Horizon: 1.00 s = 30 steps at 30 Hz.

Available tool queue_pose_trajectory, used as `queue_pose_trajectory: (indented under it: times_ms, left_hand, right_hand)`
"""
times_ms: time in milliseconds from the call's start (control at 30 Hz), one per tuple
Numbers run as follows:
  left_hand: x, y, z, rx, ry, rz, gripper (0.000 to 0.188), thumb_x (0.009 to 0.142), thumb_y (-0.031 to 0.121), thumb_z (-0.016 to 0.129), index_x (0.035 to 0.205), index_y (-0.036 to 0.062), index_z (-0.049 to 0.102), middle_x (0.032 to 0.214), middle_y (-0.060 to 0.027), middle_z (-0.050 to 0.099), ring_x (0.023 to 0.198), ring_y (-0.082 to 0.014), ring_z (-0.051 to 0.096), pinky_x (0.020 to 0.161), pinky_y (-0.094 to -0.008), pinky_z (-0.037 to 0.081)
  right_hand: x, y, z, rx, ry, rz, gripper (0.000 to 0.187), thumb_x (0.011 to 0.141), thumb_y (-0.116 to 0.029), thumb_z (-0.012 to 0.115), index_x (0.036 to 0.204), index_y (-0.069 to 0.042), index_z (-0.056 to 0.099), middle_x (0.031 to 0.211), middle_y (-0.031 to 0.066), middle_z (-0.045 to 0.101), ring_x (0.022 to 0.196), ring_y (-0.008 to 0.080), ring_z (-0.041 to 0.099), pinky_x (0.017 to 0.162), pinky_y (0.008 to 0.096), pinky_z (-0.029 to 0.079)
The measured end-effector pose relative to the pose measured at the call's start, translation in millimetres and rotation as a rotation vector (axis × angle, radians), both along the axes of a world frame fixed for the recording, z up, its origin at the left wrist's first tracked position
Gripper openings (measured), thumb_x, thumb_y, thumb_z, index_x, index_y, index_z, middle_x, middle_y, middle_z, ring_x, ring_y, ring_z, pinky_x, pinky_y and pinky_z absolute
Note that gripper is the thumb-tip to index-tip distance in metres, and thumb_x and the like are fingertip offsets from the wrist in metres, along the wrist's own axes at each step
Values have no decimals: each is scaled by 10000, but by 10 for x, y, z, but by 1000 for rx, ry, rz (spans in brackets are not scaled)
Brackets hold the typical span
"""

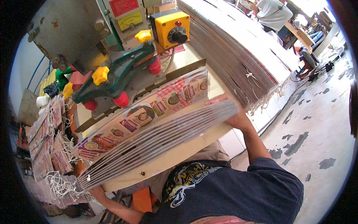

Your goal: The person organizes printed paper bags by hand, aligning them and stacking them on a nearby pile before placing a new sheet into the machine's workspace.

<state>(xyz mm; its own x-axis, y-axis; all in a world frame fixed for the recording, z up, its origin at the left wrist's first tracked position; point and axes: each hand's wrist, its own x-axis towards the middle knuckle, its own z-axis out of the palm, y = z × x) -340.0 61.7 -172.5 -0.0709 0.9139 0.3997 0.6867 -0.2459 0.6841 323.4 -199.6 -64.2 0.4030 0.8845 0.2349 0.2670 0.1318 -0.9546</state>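
Note:
Across the wooden worktop [149, 164] I hold a thick stack of flat printed sheets [164, 133], its many thin edges facing me and slightly blurred. My right hand [235, 116] is closed round the stack's right end, with the fingertips showing over the top. At the lower left, my left hand [97, 191] grips the other end; its fingers are mostly hidden under the stack. Just behind the stack, a colourful printed panel [140, 115] with food pictures stands tilted against a metal guide [186, 71]; I cannot tell whether it belongs to the stack.
Beyond the guide stands a machine with a dark green clamp arm [130, 67], yellow knobs, red feet and a yellow control box [170, 28]. Printed pieces with white cords [61, 184] pile up at left. A tall sheet stack [238, 56] is at right; a person [274, 15] sits beyond.

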Motion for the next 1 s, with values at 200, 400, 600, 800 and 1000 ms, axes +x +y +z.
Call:
queue_pose_trajectory:
  times_ms: [200, 400, 600, 800, 1000]
  left_hand:
    - [127, -31, 661, -154, -398, -58, 538, 865, 47, 720, 1354, -37, 512, 1288, -156, 627, 1095, -256, 633, 961, -365, 520]
    - [732, -158, 1346, -222, -562, -418, 720, 741, -11, 763, 1382, -10, 435, 1251, -110, 553, 1159, -226, 554, 968, -344, 498]
    - [1687, -559, 2163, -47, -388, -519, 701, 759, 173, 817, 1334, -32, 472, 1256, -108, 550, 1155, -218, 547, 1027, -348, 421]
    - [2408, -765, 2881, -13, -260, -756, 681, 822, 275, 788, 1339, -58, 495, 1167, -88, 616, 1049, -171, 606, 922, -320, 483]
    - [4017, -930, 3694, 78, -174, -999, 545, 886, 312, 740, 1256, -63, 597, 1105, -112, 683, 980, -145, 640, 876, -284, 500]
  right_hand:
    - [-50, -327, 360, 221, -58, 38, 610, 675, -154, 923, 1171, -27, 591, 1092, 117, 688, 1049, 200, 668, 919, 353, 525]
    - [85, -994, 505, 274, 243, -175, 959, 657, -184, 948, 1416, 54, 412, 1273, 176, 632, 1149, 281, 637, 985, 404, 515]
    - [291, -1744, 848, 384, 138, -475, 857, 771, -336, 866, 1399, 50, 430, 997, 42, 635, 834, 130, 585, 748, 273, 481]
    - [1159, -2699, 906, 448, 147, -567, 708, 950, -394, 671, 1435, 63, 433, 1390, 150, 572, 1230, 231, 589, 1040, 388, 476]
    - [1578, -2916, 1193, 475, 407, -580, 563, 1025, -326, 584, 1442, 35, 470, 1420, 130, 562, 1256, 209, 579, 1051, 373, 475]
